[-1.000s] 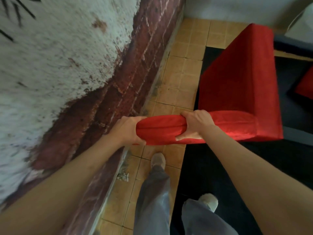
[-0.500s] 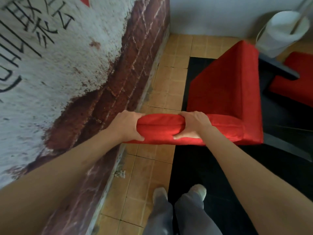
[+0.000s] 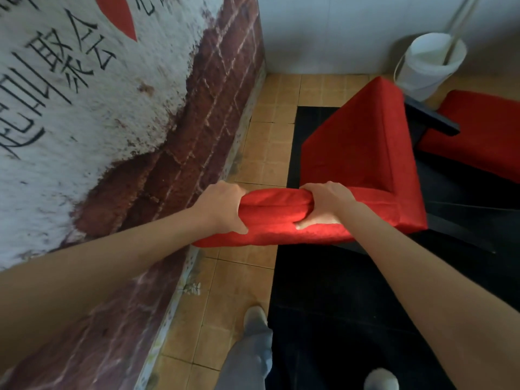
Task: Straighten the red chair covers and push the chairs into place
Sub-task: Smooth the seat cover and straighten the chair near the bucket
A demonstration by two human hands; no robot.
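Note:
A chair with a red cover (image 3: 357,153) stands in front of me, its seat stretching away and its padded backrest top nearest me. My left hand (image 3: 222,206) grips the left end of that backrest top, fingers curled over it. My right hand (image 3: 326,201) grips the backrest further right, thumb on the near face and fingers over the top. A second red-covered chair (image 3: 478,136) sits at the far right, partly under a dark table edge (image 3: 433,119).
A painted brick wall (image 3: 126,122) runs close along the left. A white bucket (image 3: 427,66) stands in the far right corner by the white wall. A black mat (image 3: 337,305) lies beneath the chair on tan tiles. My feet show at the bottom.
The view has lifted and the chair sits further ahead, nearer the far wall; both hands keep the same grip on the backrest. My feet have stepped forward.

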